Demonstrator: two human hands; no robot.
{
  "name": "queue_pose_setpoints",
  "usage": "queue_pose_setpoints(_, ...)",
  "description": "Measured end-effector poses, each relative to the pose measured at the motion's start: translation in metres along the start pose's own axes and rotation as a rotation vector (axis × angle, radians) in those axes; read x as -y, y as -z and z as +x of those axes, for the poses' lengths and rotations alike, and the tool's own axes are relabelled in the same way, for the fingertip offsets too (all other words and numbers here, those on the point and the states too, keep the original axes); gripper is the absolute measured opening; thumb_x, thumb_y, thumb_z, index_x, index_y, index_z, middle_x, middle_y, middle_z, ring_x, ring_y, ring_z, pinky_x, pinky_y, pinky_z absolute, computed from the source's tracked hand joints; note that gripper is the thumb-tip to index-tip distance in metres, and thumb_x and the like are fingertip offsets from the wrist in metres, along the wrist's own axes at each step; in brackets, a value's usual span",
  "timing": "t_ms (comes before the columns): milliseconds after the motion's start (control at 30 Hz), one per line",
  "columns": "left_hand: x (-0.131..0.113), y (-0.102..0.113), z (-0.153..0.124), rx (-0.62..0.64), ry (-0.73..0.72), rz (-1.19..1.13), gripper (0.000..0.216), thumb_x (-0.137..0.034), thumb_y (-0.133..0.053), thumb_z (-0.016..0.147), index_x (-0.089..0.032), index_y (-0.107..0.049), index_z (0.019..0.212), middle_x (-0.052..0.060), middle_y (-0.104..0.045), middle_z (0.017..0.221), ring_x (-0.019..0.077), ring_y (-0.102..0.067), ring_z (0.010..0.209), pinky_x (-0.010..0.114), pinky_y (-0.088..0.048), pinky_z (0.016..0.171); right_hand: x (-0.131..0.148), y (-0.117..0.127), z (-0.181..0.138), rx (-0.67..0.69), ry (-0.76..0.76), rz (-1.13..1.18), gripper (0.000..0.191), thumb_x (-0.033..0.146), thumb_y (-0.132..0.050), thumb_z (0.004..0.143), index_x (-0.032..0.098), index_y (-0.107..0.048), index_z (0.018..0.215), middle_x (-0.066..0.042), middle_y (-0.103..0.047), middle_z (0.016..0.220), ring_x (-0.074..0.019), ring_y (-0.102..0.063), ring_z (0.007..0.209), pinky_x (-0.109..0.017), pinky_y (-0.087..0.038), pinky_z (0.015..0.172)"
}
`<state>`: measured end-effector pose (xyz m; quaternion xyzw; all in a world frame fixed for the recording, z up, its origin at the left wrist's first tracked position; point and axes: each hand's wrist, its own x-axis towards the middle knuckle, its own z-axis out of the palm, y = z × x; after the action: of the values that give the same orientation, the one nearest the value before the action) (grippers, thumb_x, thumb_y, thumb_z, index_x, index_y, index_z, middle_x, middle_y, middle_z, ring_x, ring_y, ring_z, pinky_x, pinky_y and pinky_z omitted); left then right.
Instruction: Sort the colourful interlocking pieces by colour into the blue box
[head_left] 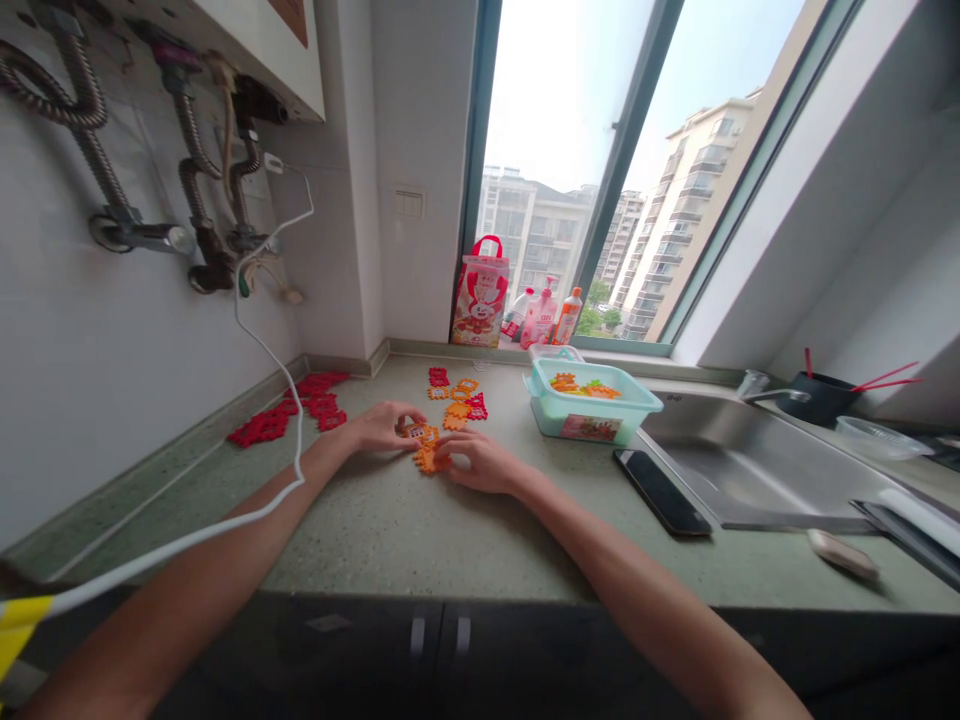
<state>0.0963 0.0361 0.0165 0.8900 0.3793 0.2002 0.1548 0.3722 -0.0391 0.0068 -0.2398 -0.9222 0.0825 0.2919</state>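
Observation:
My left hand [384,428] is low over the counter, its fingers closed on the edge of an orange interlocking toy piece [429,436] with cut-out openings. From the other side, my right hand [484,462] pinches a second, more solid orange toy piece [426,461] with a notched edge. The two pieces touch; whether they are locked together I cannot tell. Just beyond lie more loose ones, among them an orange solid piece [455,416], an orange frame piece [468,384] and red pieces [438,377]. Fingertips partly hide the held pieces.
Red toy pieces [262,422] are heaped at the left wall. A white cable [259,345] hangs across my left forearm. On the right are a light-green tub [544,412] of pieces, a phone [661,492] and the sink [739,465]. Bottles [538,318] line the windowsill.

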Motion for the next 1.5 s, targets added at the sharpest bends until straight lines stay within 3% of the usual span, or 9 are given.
queue_pose_setpoints(200, 0.005, 0.000, 0.001, -0.003, 0.059, -0.144, 0.061, -0.056, -0.083, 0.068, -0.022, -0.076, 0.118, 0.007, -0.077, 0.115, 0.0222, -0.069, 0.091, 0.032, -0.055, 0.079, 0.002, -0.003, 0.000, 0.032, -0.035, 0.029, 0.016, 0.023, -0.075, 0.089, 0.025, -0.071, 0.105, -0.005, -0.074, 0.109, -0.0203, -0.068, 0.103, -0.034, -0.051, 0.098)
queue_pose_setpoints(333, 0.004, 0.002, 0.002, -0.063, 0.083, -0.222, 0.059, -0.056, -0.083, 0.069, -0.020, -0.076, 0.116, 0.008, -0.077, 0.115, 0.0225, -0.070, 0.090, 0.033, -0.056, 0.077, 0.005, 0.000, 0.000, 0.030, -0.090, -0.043, 0.020, 0.026, -0.081, 0.084, 0.024, -0.072, 0.101, -0.004, -0.072, 0.099, -0.0205, -0.066, 0.094, -0.032, -0.052, 0.090)
queue_pose_setpoints(533, -0.019, -0.005, 0.005, -0.170, -0.015, -0.199, 0.048, -0.053, -0.080, 0.076, -0.022, -0.077, 0.113, 0.006, -0.078, 0.114, 0.0221, -0.071, 0.095, 0.034, -0.054, 0.083, 0.008, 0.010, -0.002, 0.039, 0.016, -0.058, 0.014, 0.026, -0.078, 0.086, 0.027, -0.074, 0.099, -0.003, -0.076, 0.101, -0.0220, -0.068, 0.099, -0.037, -0.050, 0.098)
queue_pose_setpoints(667, -0.032, -0.018, 0.007, -0.103, -0.067, -0.228, 0.044, -0.055, -0.076, 0.079, -0.023, -0.079, 0.109, 0.007, -0.077, 0.119, 0.0240, -0.070, 0.103, 0.033, -0.055, 0.083, 0.005, 0.023, -0.007, -0.073, 0.018, -0.046, 0.017, 0.028, -0.076, 0.087, 0.028, -0.073, 0.104, -0.004, -0.076, 0.105, -0.0238, -0.068, 0.103, -0.041, -0.051, 0.100)
queue_pose_setpoints(800, -0.039, -0.024, 0.007, -0.004, -0.123, -0.229, 0.038, -0.055, -0.075, 0.083, -0.024, -0.083, 0.103, 0.009, -0.076, 0.123, 0.0263, -0.068, 0.112, 0.037, -0.053, 0.099, -0.006, 0.032, -0.012, -0.271, -0.076, -0.087, 0.018, 0.034, -0.072, 0.093, 0.025, -0.070, 0.108, -0.007, -0.074, 0.111, -0.0249, -0.065, 0.106, -0.042, -0.051, 0.100)
queue_pose_setpoints(967, -0.034, -0.011, 0.005, -0.050, -0.095, -0.176, 0.036, -0.048, -0.066, 0.089, -0.022, -0.079, 0.110, 0.011, -0.072, 0.125, 0.0255, -0.066, 0.109, 0.034, -0.054, 0.090, -0.018, 0.020, -0.010, -0.356, -0.171, -0.090, 0.022, 0.038, -0.070, 0.097, 0.025, -0.067, 0.114, -0.008, -0.073, 0.116, -0.0252, -0.065, 0.111, -0.042, -0.051, 0.100)
queue_pose_setpoints(1167, -0.020, -0.008, 0.001, -0.024, -0.073, -0.058, 0.037, -0.034, -0.069, 0.078, -0.021, -0.073, 0.113, 0.004, -0.074, 0.096, 0.0206, -0.065, 0.083, 0.031, -0.052, 0.079, -0.018, 0.004, -0.003, -0.273, -0.179, -0.053, 0.021, 0.038, -0.070, 0.098, 0.025, -0.068, 0.114, -0.008, -0.072, 0.117, -0.0234, -0.066, 0.112, -0.039, -0.052, 0.101)
queue_pose_setpoints(1333, -0.029, -0.024, 0.006, -0.016, -0.062, -0.156, 0.052, -0.035, -0.067, 0.081, -0.023, -0.064, 0.132, 0.001, -0.076, 0.096, 0.0179, -0.063, 0.078, 0.028, -0.051, 0.073, -0.023, 0.004, -0.007, -0.124, -0.190, -0.027, 0.013, 0.034, -0.073, 0.095, 0.024, -0.071, 0.103, -0.007, -0.072, 0.108, -0.0219, -0.067, 0.106, -0.037, -0.051, 0.099)
queue_pose_setpoints(1500, -0.032, -0.032, 0.011, -0.066, -0.055, -0.147, 0.048, -0.044, -0.068, 0.085, -0.022, -0.064, 0.127, 0.002, -0.075, 0.097, 0.0178, -0.063, 0.078, 0.028, -0.049, 0.072, -0.031, 0.008, -0.011, -0.043, -0.237, 0.038, 0.016, 0.032, -0.078, 0.089, 0.023, -0.071, 0.101, -0.002, -0.073, 0.100, -0.0186, -0.067, 0.095, -0.032, -0.051, 0.091)
